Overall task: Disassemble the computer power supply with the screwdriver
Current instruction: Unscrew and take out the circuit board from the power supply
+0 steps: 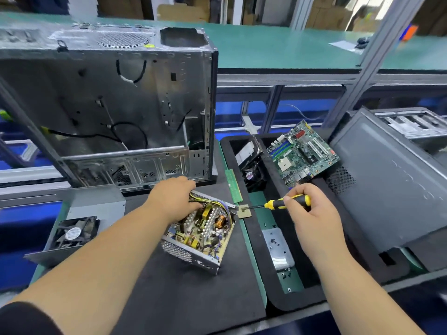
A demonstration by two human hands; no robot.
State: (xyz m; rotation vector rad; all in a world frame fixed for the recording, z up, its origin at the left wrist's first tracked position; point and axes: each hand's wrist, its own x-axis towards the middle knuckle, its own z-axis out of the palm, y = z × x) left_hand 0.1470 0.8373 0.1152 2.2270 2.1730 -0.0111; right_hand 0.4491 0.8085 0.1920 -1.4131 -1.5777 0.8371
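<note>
the power supply [200, 235] sits open on the black mat [183, 293], its cover already off and the circuit board with coils and heat sinks exposed, tilted up on one edge. the left hand [173, 201] rests over its far corner, fingers curled into the bundle of yellow and black wires [205, 201] and steadying the housing. the right hand [309, 213] grasps the yellow-and-black screwdriver [285, 203] by the handle, shaft pointing left, with the tip at the upper right corner of the housing, over a small square chip [244, 211] lying just beside it.

judged from this, the step in hand is freeing a screw at that corner. to do it well, keep the left hand pressing the housing so it cannot rock, seat the tip squarely before turning, and hold the wires clear of the shaft; whether the tip is in a screw head cannot be told.

around: a stripped computer case [116, 112] stands behind, a loose cover with a fan [75, 232] lies to the left, a ram stick [233, 186] lies beyond the chip, and a black tray [266, 303] to the right holds a motherboard [302, 153], a cooler fan [251, 175] and a metal plate with loose screws [278, 247]. the chip and the ram stick crowd the working corner and could be knocked
</note>
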